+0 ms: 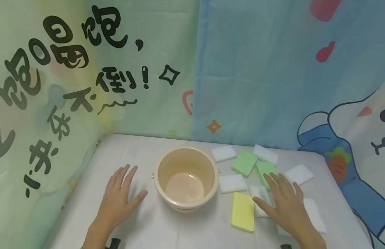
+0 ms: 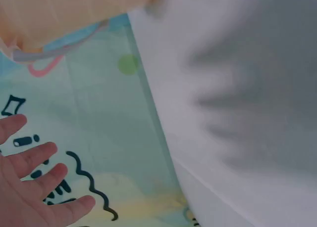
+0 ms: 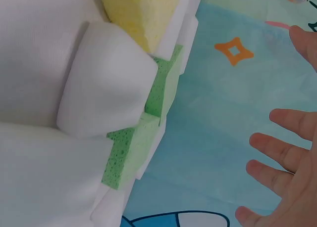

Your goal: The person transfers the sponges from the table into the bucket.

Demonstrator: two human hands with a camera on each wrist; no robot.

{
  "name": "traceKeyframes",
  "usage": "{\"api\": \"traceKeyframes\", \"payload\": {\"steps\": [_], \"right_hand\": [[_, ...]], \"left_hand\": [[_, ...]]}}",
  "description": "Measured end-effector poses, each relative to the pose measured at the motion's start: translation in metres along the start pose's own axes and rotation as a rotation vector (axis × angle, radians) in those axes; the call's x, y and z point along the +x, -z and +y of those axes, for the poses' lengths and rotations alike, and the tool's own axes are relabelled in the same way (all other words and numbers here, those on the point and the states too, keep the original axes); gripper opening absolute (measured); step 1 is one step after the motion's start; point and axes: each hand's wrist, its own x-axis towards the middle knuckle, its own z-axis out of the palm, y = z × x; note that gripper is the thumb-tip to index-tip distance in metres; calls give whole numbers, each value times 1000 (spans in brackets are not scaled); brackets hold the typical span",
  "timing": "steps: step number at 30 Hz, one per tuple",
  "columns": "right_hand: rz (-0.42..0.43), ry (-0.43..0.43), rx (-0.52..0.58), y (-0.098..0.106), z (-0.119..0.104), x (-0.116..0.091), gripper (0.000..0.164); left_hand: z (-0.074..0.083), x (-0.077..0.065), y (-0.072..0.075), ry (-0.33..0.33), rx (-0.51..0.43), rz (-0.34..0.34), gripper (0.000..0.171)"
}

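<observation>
My left hand hovers over the table left of a cream bucket, fingers spread and holding nothing. On the other side, my right hand hangs with spread fingers above several sponges, also holding nothing. A yellow sponge lies between the bucket and the right hand. Two green sponges, one at the back and one partly hidden by the right fingers, lie among several white sponges. Inside the bucket only the bare bottom shows. In the right wrist view, a white sponge sits beside the yellow one.
The white-covered table meets a printed cloth backdrop at its back edge. A cartoon rabbit is printed on the cloth at the right, dark lettering at the left. Small dark objects show at the front edge.
</observation>
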Motion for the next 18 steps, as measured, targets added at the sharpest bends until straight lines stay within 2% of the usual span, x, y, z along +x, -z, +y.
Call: {"api": "traceKeyframes", "payload": {"steps": [8, 12, 18], "right_hand": [[-36, 37, 24, -1, -11, -2, 83], [-34, 84, 52, -5, -14, -4, 84], [-106, 105, 88, -16, -18, -9, 91]], "left_hand": [[12, 5, -1, -40, -53, 23, 78], [18, 8, -5, -79, -79, 40, 79], [27, 15, -11, -117, -91, 42, 81]]}}
